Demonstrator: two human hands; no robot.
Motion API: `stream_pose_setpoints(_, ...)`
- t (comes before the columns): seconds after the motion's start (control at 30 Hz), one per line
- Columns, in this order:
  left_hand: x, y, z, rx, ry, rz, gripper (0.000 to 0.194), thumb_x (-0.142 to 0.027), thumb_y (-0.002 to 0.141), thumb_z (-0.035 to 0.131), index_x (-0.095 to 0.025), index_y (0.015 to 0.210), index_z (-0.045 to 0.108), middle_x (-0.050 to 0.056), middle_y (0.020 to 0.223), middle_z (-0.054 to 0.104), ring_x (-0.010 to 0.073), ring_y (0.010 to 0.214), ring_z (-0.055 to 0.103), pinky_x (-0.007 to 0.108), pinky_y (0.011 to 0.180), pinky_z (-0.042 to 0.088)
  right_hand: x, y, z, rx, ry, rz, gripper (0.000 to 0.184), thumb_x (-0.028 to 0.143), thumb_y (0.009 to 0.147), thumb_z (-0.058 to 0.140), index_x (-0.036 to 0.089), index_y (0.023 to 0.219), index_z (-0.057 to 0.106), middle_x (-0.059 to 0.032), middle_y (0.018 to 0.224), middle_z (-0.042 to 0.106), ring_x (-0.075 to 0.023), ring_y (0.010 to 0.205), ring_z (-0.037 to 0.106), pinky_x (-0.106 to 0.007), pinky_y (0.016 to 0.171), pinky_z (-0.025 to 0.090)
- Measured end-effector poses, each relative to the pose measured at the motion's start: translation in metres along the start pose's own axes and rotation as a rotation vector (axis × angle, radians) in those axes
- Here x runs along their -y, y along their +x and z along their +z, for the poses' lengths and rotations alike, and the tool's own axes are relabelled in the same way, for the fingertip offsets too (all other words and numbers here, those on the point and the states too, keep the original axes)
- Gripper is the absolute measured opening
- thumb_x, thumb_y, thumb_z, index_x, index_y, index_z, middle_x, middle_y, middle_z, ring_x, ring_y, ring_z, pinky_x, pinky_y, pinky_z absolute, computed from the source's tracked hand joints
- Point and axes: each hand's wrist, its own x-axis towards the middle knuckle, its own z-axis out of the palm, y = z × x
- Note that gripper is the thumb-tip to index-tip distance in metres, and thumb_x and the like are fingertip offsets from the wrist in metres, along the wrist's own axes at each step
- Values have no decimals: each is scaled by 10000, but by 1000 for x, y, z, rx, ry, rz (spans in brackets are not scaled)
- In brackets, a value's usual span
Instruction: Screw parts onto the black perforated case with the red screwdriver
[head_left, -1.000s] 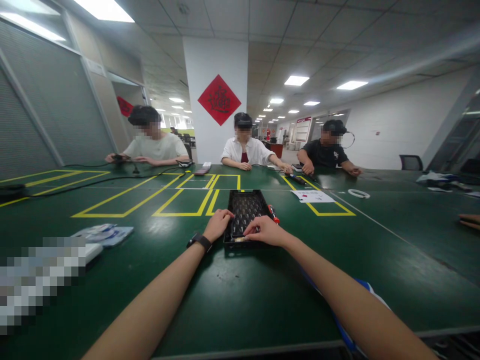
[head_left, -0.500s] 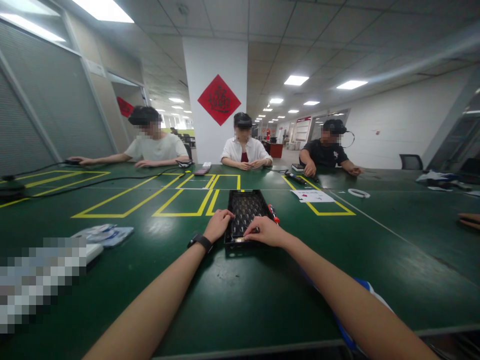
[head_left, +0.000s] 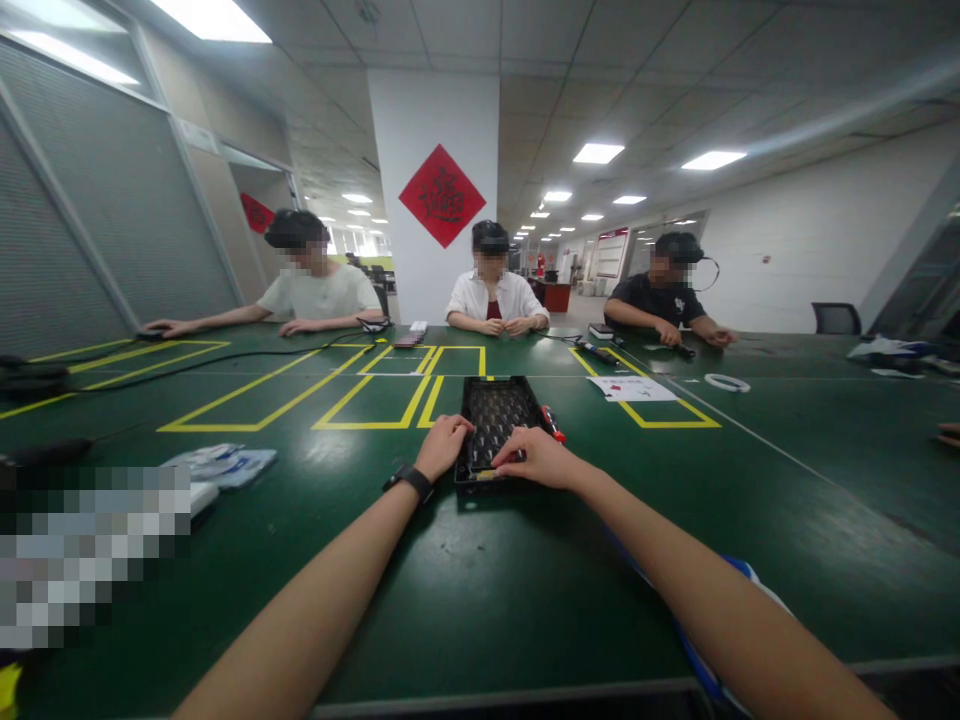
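A black tray [head_left: 496, 408] with rows of small pockets lies lengthwise before me on the green table. My left hand [head_left: 444, 446] is closed on its left rim, fingertips over the edge. Inside the tray's near end is a small flat yellowish piece [head_left: 487, 474]. My right hand [head_left: 543, 460] reaches in from the right, thumb and fingers pinched at the right end of that piece; the fingertips partly hide it. Close by the tray's right side lies a red and black tool [head_left: 553, 424], perhaps a screwdriver.
Plastic packets [head_left: 225, 465] lie on the left, near a blurred-out object. A paper sheet [head_left: 634, 388] and a white ring [head_left: 727, 383] are at the right. Under my right forearm is something blue and white [head_left: 739, 570]. Three people sit across the table.
The small piece showed a pale, bright face before and looks yellowish now. Both hands keep nearly the same places at the tray. The whole view has shifted slightly.
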Motion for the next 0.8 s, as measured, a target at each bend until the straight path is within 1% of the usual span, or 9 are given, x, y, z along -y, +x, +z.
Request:
stream_pose_setpoints(0.1, 2, 0, 1, -1, -3, 9, 287, -209, 794, 348, -181, 824, 633, 43, 892, 604, 183, 904, 511, 320, 849, 391, -2, 0, 1, -17, -2, 10, 234, 378, 706, 648, 213, 857, 714, -49, 795, 665, -157, 767, 549, -269, 718, 393)
stream_pose_setpoints(0.27, 1, 0, 0, 2, -4, 18, 291, -200, 790, 346, -179, 819, 634, 45, 880, 602, 186, 921, 503, 322, 854, 386, -4, 0, 4, -9, -3, -10, 235, 387, 726, 625, 209, 850, 715, -43, 768, 663, -146, 733, 551, -264, 705, 393)
stream_pose_setpoints(0.57, 0, 0, 0, 7, -5, 19, 293, -199, 794, 343, -177, 824, 634, 46, 886, 597, 185, 929, 502, 320, 861, 386, -3, -2, 3, -42, 35, -35, 229, 374, 718, 638, 206, 857, 710, -26, 796, 683, -144, 775, 546, -253, 730, 388)
stream_pose_setpoints(0.8, -3, -1, -2, 7, 11, 17, 293, -207, 799, 347, -177, 826, 637, 45, 879, 597, 184, 928, 503, 320, 864, 387, -3, -1, 4, 7, 9, 32, 249, 388, 728, 623, 198, 860, 717, -47, 780, 674, -148, 738, 558, -259, 703, 391)
